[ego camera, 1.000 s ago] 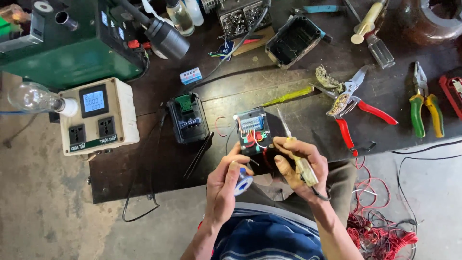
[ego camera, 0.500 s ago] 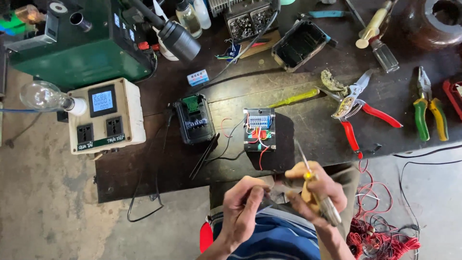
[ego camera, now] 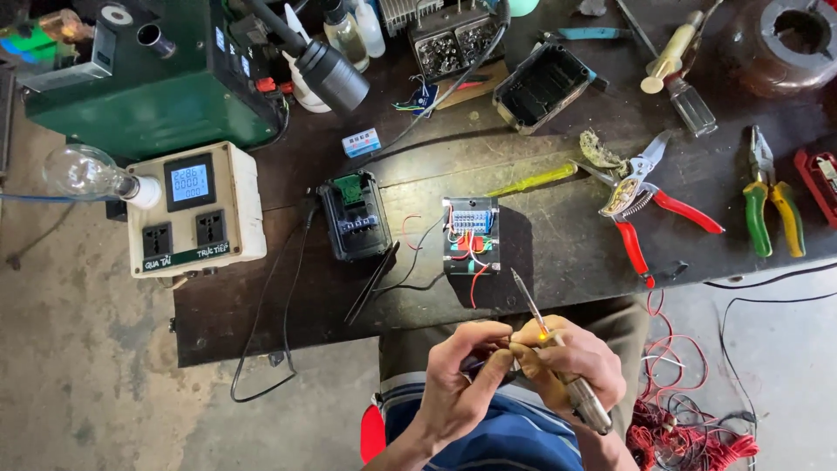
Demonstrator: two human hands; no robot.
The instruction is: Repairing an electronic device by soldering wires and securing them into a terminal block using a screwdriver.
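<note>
A dark, worn wooden surface [ego camera: 558, 253] is seen filling the upper part of the view, its near edge running just above the hands, with bare grey concrete floor [ego camera: 78, 375] left open to the left of the surface and below it. A large green metal machine housing [ego camera: 139, 96] is set at the far left corner, and a cream plastic socket box with a blue-lit square display and two dark outlets [ego camera: 196, 209] is placed in front of it, overhanging the left edge, with a clear glass light bulb [ego camera: 83, 172] jutting from its side. A strip of open wood is left between a black battery-pack shell with a green tab [ego camera: 353, 214] and a small black module with a blue terminal block and red and white wires [ego camera: 471, 235]; the module stands near the front edge, just beyond the hands. Red-handled pruning shears [ego camera: 649, 205] and green-and-yellow-handled pliers [ego camera: 767, 205] are laid well apart toward the right. A small white-and-blue rectangular label card [ego camera: 361, 141] lies by the machine. A tangle of red wire [ego camera: 689, 427] is heaped on the floor at lower right. The right hand [ego camera: 571, 358] is closed round a slim soldering iron with a yellow collar [ego camera: 549, 344], tip pointing toward the module; the left hand [ego camera: 462, 375] is pinched shut on a small dark part [ego camera: 484, 365] that cannot be made out.
</note>
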